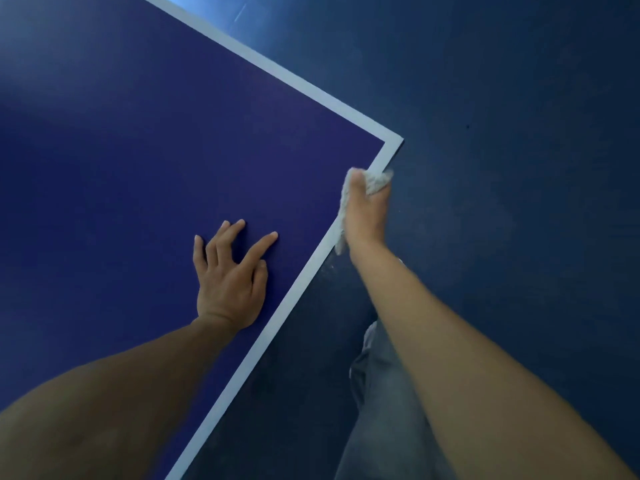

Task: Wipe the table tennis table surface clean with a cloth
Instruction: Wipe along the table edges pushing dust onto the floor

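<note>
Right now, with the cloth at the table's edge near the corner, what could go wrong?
The right hand grips the cloth right on the white edge line, so a stroke might slip off the table and miss the playing surface. The bare left hand pressing flat on the blue could leave fresh smudges.

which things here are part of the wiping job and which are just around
Part of the job:
- dark blue table tennis table surface with its white edge line
- white fluffy cloth, bunched at the table edge near the corner
- right hand, grip closed on the cloth
- left hand, flat on the surface

Just around:
- dark blue floor
- grey trouser leg
</note>
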